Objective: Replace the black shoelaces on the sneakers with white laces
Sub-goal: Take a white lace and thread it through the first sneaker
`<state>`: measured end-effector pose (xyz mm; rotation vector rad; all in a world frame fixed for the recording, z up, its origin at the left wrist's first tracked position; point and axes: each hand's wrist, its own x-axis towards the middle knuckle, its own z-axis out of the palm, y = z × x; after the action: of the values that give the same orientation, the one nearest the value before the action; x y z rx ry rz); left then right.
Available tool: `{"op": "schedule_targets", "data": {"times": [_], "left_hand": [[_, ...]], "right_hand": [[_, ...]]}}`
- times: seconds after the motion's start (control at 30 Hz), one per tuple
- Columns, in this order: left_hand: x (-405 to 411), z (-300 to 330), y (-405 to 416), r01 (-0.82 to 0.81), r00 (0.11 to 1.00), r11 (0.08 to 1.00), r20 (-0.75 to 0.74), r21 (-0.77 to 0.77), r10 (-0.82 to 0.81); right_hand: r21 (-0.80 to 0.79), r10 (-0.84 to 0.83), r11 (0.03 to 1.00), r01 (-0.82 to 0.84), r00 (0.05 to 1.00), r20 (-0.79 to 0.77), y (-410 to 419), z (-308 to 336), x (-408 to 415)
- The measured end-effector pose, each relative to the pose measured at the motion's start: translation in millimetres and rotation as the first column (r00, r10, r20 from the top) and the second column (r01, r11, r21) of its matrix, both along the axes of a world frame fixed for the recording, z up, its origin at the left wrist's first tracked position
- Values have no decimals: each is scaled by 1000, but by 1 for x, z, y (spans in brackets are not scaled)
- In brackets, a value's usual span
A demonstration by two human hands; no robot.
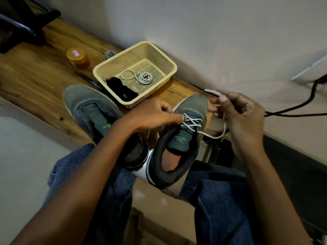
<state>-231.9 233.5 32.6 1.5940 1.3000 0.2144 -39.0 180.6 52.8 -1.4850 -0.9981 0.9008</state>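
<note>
Wooden bench [35, 80] along a pale wall carries the work. Over the right-hand sneaker [178, 138], the right hand [242, 112] pinches the white lace [215, 135], blurred, drawing it out sideways; the left hand [155, 112] presses a fingertip on the crossed strands at the eyelets. Beside that shoe sits the unlaced sneaker [99, 114]. Just beyond both, a cream mesh basket [160, 55] holds a coiled white lace [139, 76] and the black laces [122, 91]. Past it stands an orange jar [78, 58].
</note>
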Motion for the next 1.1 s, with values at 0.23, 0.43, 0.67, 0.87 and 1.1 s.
{"op": "schedule_targets", "data": {"times": [0.23, 0.43, 0.67, 0.87, 1.1], "left_hand": [[-4, -5, -6, -23, 999, 998, -25, -56, 22], [-7, -5, -2, -70, 996, 974, 38, -215, 80], [-8, -2, 0, -65, 994, 955, 65, -289, 88], [-5, 1, -1, -68, 994, 952, 63, -297, 91], [0, 6, -4, -80, 996, 966, 29, -247, 89]], "right_hand": [[-237, 362, 914, -328, 924, 121, -5, -2, -7], [-335, 446, 874, -351, 854, 268, -2, -11, -14], [-361, 451, 879, -311, 787, 421, -1, -15, -27], [-315, 410, 909, -273, 721, 558, -3, -24, -37], [-318, 404, 912, -259, 701, 587, -4, -31, -41]]}}
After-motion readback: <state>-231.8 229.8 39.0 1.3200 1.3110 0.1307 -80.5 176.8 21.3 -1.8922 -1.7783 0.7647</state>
